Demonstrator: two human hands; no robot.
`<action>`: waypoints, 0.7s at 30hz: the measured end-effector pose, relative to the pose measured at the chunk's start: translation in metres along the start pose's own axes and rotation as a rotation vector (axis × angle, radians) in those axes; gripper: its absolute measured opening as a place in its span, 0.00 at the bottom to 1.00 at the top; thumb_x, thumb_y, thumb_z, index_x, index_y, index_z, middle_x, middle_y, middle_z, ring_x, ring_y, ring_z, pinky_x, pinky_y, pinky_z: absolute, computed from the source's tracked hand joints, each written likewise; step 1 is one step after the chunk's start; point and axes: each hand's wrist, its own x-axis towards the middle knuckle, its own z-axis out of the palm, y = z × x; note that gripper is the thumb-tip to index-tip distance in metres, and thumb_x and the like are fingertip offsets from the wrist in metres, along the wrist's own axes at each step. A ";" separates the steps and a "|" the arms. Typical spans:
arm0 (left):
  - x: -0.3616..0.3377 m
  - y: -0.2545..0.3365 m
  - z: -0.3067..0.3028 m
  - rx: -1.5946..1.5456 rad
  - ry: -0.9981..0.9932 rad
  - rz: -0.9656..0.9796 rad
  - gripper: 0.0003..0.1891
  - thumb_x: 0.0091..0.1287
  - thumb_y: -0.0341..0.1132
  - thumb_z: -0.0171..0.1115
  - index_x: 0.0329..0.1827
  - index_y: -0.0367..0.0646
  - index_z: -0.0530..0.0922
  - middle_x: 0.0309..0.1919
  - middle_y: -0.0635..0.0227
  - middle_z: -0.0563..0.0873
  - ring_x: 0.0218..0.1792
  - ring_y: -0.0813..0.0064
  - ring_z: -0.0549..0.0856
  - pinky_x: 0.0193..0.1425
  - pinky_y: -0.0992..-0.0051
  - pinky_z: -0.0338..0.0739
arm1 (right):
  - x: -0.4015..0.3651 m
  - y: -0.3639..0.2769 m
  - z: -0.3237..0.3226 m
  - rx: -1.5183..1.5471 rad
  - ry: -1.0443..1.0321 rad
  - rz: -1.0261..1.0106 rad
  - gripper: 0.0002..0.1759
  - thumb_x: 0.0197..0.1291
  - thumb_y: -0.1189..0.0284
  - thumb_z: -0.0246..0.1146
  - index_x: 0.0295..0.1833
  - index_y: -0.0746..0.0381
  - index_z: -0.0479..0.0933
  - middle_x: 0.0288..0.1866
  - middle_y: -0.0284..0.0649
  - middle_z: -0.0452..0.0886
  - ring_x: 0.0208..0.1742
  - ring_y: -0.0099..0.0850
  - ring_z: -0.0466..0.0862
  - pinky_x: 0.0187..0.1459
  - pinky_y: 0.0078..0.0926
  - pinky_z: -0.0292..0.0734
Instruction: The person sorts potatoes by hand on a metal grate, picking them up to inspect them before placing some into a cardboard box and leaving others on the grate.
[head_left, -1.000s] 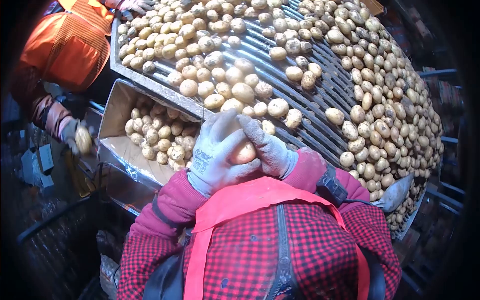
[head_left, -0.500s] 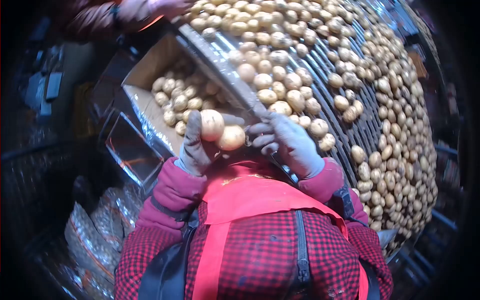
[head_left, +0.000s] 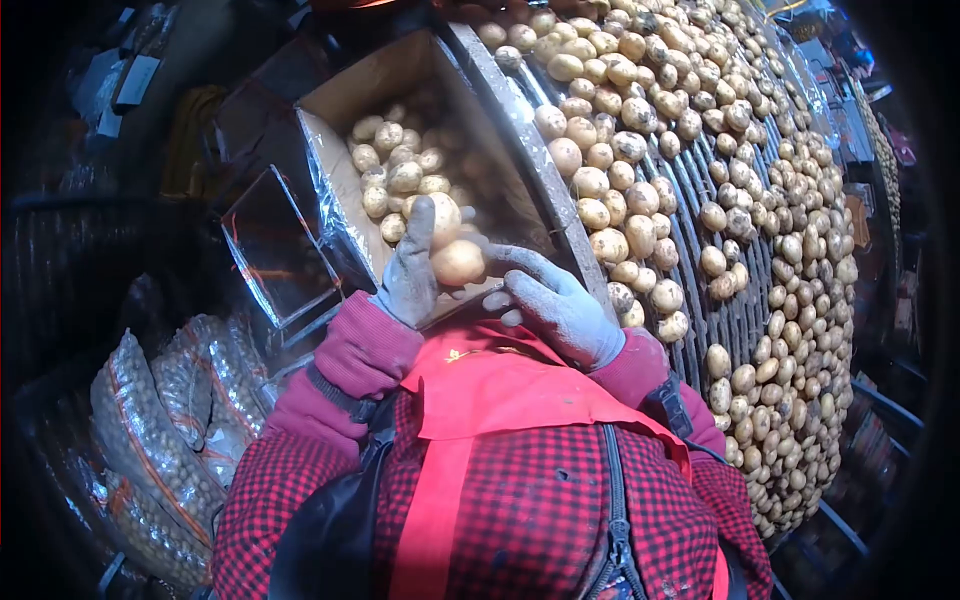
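Two pale potatoes are at my left hand (head_left: 408,275), which wears a grey work glove and has its fingers and thumb around them. The nearer potato (head_left: 459,263) shows whole, while the farther potato (head_left: 438,216) is partly covered by my fingers. My right hand (head_left: 560,312), also gloved, has its index finger stretched out to the nearer potato's right side, its other fingers loosely bent. Both hands are over the near end of a cardboard box (head_left: 330,185) lined with clear plastic. Smaller potatoes (head_left: 404,177) lie inside the box.
A metal rail (head_left: 535,150) runs between the box and a slatted roller table (head_left: 708,290) spread with many potatoes (head_left: 790,330). At lower left stand clear bags of potatoes (head_left: 155,440). A plastic-lined crate (head_left: 280,260) sits left of the box.
The view has shifted, showing more of the box. My right hand has moved from the metal rail to the potatoes at my left hand. The other person's arm has mostly left the top.
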 end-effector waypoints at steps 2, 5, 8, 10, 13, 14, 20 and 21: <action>0.001 0.004 -0.001 -0.050 0.033 -0.028 0.42 0.75 0.74 0.42 0.64 0.41 0.76 0.44 0.64 0.89 0.34 0.70 0.90 0.25 0.77 0.79 | 0.003 0.003 -0.001 0.034 -0.015 -0.024 0.26 0.81 0.67 0.55 0.79 0.62 0.64 0.66 0.39 0.79 0.55 0.24 0.84 0.50 0.19 0.80; -0.002 0.007 -0.009 -0.044 -0.110 -0.029 0.33 0.76 0.65 0.54 0.63 0.41 0.75 0.46 0.61 0.88 0.39 0.71 0.90 0.28 0.76 0.80 | 0.004 0.001 -0.003 0.047 0.002 -0.034 0.26 0.81 0.66 0.54 0.79 0.62 0.65 0.68 0.40 0.78 0.55 0.25 0.84 0.51 0.21 0.81; -0.012 0.017 -0.017 -0.143 -0.072 0.023 0.23 0.78 0.51 0.59 0.64 0.42 0.77 0.48 0.58 0.88 0.42 0.67 0.90 0.30 0.74 0.82 | 0.005 -0.001 -0.008 -0.020 0.035 -0.021 0.26 0.82 0.64 0.54 0.79 0.62 0.66 0.70 0.41 0.78 0.54 0.25 0.85 0.50 0.22 0.81; -0.014 0.026 -0.038 -0.108 0.079 0.198 0.24 0.80 0.49 0.57 0.70 0.43 0.75 0.50 0.57 0.88 0.41 0.64 0.91 0.31 0.75 0.85 | 0.004 0.002 -0.011 -0.032 0.060 -0.015 0.26 0.82 0.63 0.53 0.78 0.61 0.66 0.69 0.41 0.79 0.54 0.25 0.85 0.50 0.22 0.81; -0.011 0.040 -0.107 -0.124 0.363 0.458 0.20 0.80 0.44 0.55 0.71 0.49 0.76 0.51 0.60 0.88 0.43 0.63 0.91 0.36 0.74 0.84 | 0.004 0.009 -0.013 0.052 0.076 -0.018 0.26 0.82 0.62 0.53 0.78 0.60 0.67 0.67 0.41 0.80 0.53 0.26 0.85 0.50 0.23 0.81; -0.014 0.041 -0.125 0.042 0.577 0.549 0.19 0.79 0.44 0.57 0.69 0.50 0.77 0.50 0.60 0.87 0.42 0.62 0.90 0.35 0.73 0.84 | 0.004 0.010 -0.015 0.039 0.079 -0.014 0.26 0.82 0.62 0.53 0.78 0.60 0.67 0.67 0.42 0.80 0.53 0.26 0.85 0.50 0.23 0.81; -0.011 0.032 -0.272 -0.149 0.943 0.405 0.30 0.71 0.50 0.68 0.72 0.50 0.72 0.56 0.59 0.83 0.51 0.58 0.84 0.52 0.62 0.81 | 0.000 0.013 -0.020 0.061 0.083 0.005 0.26 0.82 0.62 0.54 0.78 0.60 0.67 0.66 0.42 0.80 0.53 0.26 0.85 0.51 0.23 0.80; -0.009 0.015 -0.304 0.071 0.918 0.454 0.32 0.71 0.52 0.68 0.74 0.51 0.71 0.59 0.59 0.80 0.55 0.57 0.82 0.58 0.59 0.78 | 0.000 0.015 -0.021 0.081 0.053 0.000 0.25 0.82 0.62 0.54 0.78 0.60 0.67 0.66 0.42 0.81 0.53 0.26 0.85 0.51 0.22 0.80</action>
